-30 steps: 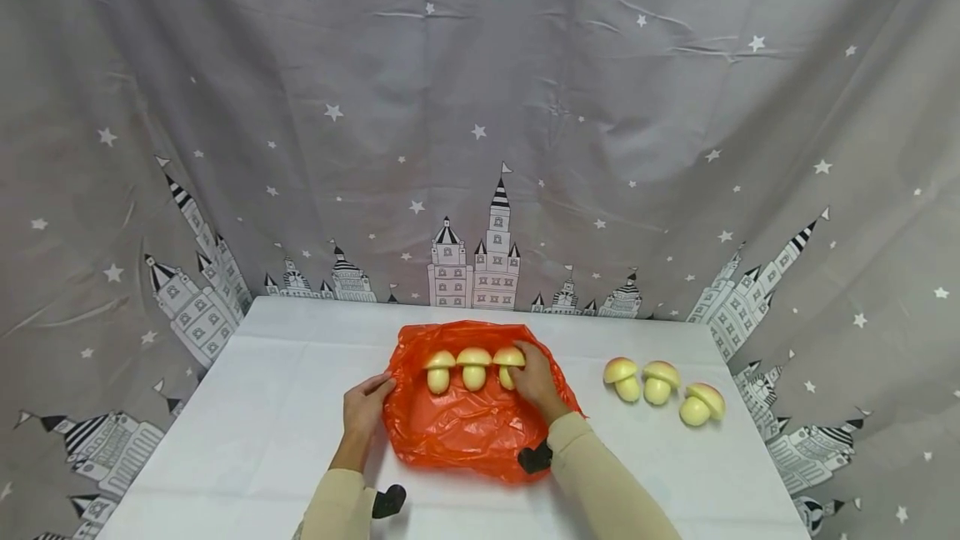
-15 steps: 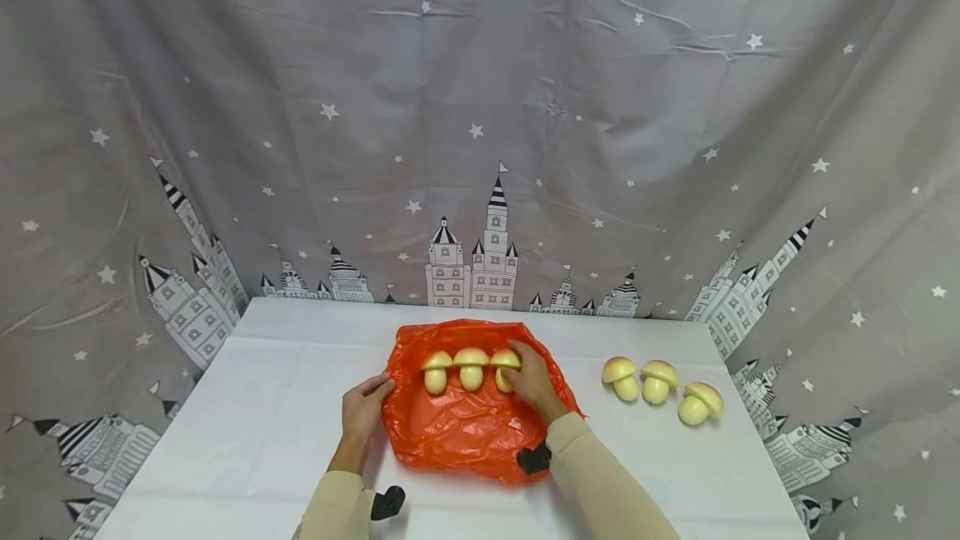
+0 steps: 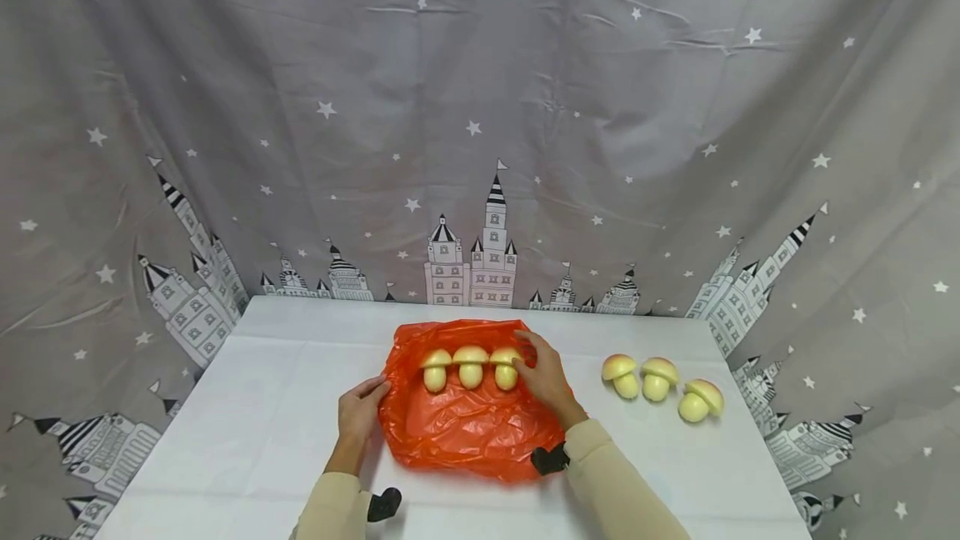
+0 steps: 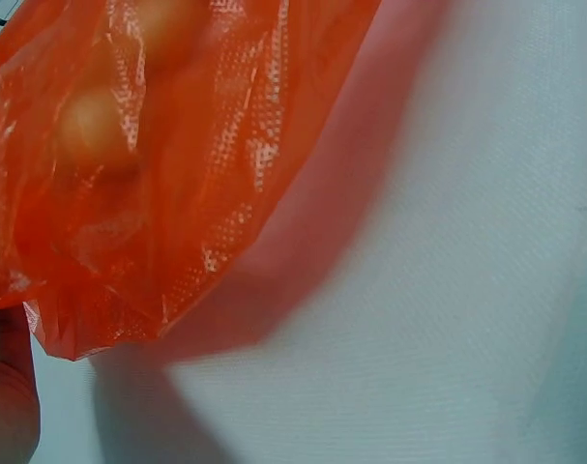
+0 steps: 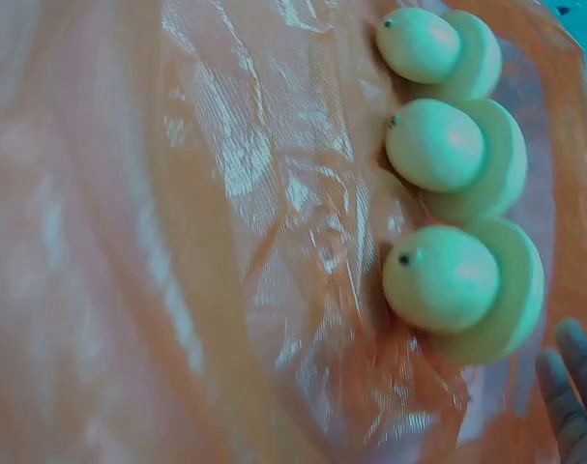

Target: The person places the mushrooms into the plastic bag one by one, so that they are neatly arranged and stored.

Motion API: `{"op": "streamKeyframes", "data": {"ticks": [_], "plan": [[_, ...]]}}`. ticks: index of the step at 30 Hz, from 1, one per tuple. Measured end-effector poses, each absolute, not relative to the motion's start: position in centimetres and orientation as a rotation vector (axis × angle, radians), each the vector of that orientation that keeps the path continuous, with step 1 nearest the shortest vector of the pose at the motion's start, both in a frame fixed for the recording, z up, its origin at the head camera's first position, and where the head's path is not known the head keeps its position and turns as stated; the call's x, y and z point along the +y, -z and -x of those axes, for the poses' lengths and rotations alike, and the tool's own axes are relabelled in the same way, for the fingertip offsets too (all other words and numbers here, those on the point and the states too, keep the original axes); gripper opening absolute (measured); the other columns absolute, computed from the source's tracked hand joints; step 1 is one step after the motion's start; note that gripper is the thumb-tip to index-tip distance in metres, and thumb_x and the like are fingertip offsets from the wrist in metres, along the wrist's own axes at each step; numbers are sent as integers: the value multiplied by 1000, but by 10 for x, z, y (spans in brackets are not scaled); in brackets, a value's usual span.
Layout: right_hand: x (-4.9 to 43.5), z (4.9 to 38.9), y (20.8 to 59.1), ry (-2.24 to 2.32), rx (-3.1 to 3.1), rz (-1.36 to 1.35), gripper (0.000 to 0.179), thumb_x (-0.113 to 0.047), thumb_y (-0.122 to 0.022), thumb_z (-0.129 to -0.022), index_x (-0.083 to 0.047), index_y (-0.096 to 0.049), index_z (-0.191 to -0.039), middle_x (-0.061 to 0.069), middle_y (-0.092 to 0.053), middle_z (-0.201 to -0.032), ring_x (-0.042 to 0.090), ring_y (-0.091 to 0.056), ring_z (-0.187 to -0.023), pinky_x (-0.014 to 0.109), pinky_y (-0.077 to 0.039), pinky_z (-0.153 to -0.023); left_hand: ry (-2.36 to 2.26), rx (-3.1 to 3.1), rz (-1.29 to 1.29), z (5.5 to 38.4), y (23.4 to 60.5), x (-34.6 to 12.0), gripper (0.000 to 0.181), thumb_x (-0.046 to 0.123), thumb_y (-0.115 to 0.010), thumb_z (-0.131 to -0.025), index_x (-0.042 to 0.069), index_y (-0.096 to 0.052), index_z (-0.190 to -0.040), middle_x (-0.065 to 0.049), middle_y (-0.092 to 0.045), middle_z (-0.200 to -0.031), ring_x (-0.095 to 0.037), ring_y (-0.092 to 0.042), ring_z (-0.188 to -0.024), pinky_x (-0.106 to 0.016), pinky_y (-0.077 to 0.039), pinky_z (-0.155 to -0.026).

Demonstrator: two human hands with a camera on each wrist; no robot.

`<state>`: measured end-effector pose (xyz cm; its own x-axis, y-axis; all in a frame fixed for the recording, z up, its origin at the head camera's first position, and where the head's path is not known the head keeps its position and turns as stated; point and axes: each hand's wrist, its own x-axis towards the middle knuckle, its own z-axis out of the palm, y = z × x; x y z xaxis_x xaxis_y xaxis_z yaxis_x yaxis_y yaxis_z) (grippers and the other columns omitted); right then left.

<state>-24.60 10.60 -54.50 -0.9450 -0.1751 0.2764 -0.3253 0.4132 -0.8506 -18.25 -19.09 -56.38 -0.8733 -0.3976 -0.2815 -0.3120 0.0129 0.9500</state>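
Note:
A crinkled red plastic bag point(image 3: 461, 432) lies spread with its mouth open in the head view. Inside, three toy mushrooms stand side by side in a row: a left one point(image 3: 435, 371), a middle one point(image 3: 471, 367) and a right one point(image 3: 506, 368). My left hand point(image 3: 358, 413) pinches the bag's left edge. Just right of the right mushroom point(image 5: 448, 280), my right hand point(image 3: 550, 380) has its fingers spread. In the right wrist view, the fingers point(image 5: 569, 387) are apart from that mushroom's cap. Through the bag's side, blurred mushrooms point(image 4: 95, 130) show in the left wrist view.
Three more toy mushrooms point(image 3: 659, 379) lie on the white tabletop point(image 3: 247, 423) right of the bag. A grey curtain point(image 3: 480, 107) printed with castles and stars hangs behind and around the table.
My right hand has let go of the right mushroom and drawn back slightly to the right. The mushroom stays in the row. My left hand keeps its hold on the bag's edge.

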Motion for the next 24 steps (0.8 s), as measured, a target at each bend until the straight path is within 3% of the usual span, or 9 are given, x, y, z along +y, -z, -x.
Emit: {"op": "streamKeyframes", "data": {"ticks": [2,4,8,14,17,24], "plan": [[108,245,544,-1638,-2454,-440,44,9,-64,-85,3,-55,-128,22,-60,-120,37,-60,-103,44,-52,-88,2015,-2190,-777,182,561,-194,39,17,-60,-96,-7,-59,-126,-26,-54,-130,-30,-52,-114,-18,-48,-85],[113,239,534,-1696,-2398,-438,43,12,-63,-84,7,-55,-126,26,-59,-119,41,-60,-101,47,-51,-88,2022,-2177,-780,183,560,-193,38,17,-60,-96,-7,-59,-126,-26,-54,-130,-31,-52,-115,-27,-48,-92],[125,235,529,-1660,-2386,-369,43,10,-66,-82,5,-57,-124,23,-61,-117,39,-59,-104,49,-48,-92,2010,-2161,-780,183,560,-189,36,16,-60,-95,-7,-61,-124,-26,-55,-129,-31,-53,-114,-37,-46,-99],[148,241,534,-1593,-2398,-247,41,2,-67,-84,0,-59,-123,19,-63,-117,35,-55,-110,50,-42,-96,2009,-2170,-785,184,563,-187,38,18,-59,-96,-7,-59,-125,-26,-53,-131,-34,-51,-118,-45,-41,-104],[160,242,536,-1622,-2378,-155,40,1,-68,-84,1,-59,-123,21,-63,-116,36,-54,-111,51,-40,-98,2021,-2174,-788,184,565,-188,39,19,-58,-97,-7,-58,-126,-26,-53,-131,-34,-50,-118,-44,-41,-104],[189,240,547,-1512,-2338,102,38,1,-68,-82,1,-61,-119,22,-59,-115,40,-52,-109,50,-39,-97,1982,-2192,-774,184,563,-190,40,21,-60,-96,-7,-60,-125,-24,-56,-128,-29,-54,-111,-24,-48,-87]]}}
